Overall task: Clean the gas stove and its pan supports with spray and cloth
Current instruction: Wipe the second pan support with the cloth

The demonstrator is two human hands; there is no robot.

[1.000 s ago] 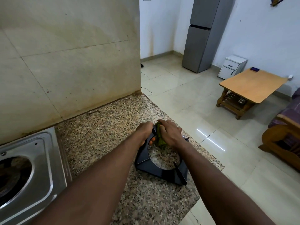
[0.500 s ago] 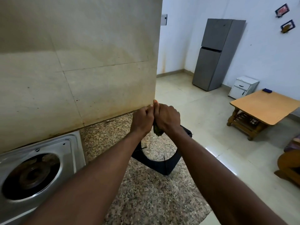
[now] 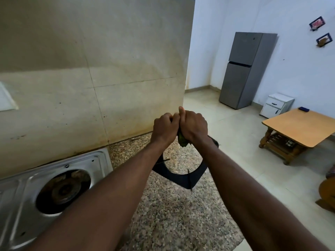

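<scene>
both hands raised together over the counter, knuckles touching.

- left hand: fingers curled tight into a fist, back of hand toward the camera. the pan support runs up behind the wrist and the hand appears to grip its upper rim, though the contact itself is hidden.
- right hand: fingers wrapped round the cloth, thumb pointing straight up against the left knuckles. the cloth is bunched inside the fist, with only a crumpled green tail hanging out below, between the two wrists.
- pan support: black, matte, a squarish frame with a round opening and thin prongs pointing inward. it is tilted up on edge, top under the hands, lower corner down near the counter. cannot tell whether that corner touches the stone.
- counter: speckled granite, grey-brown, polished.
- gas stove: lower left, pressed stainless steel top with rounded corners, one round burner well with a dark, grimy burner in it and nothing resting over it. it sits against the tiled wall, large beige tiles with stains along the bottom.
</scene>
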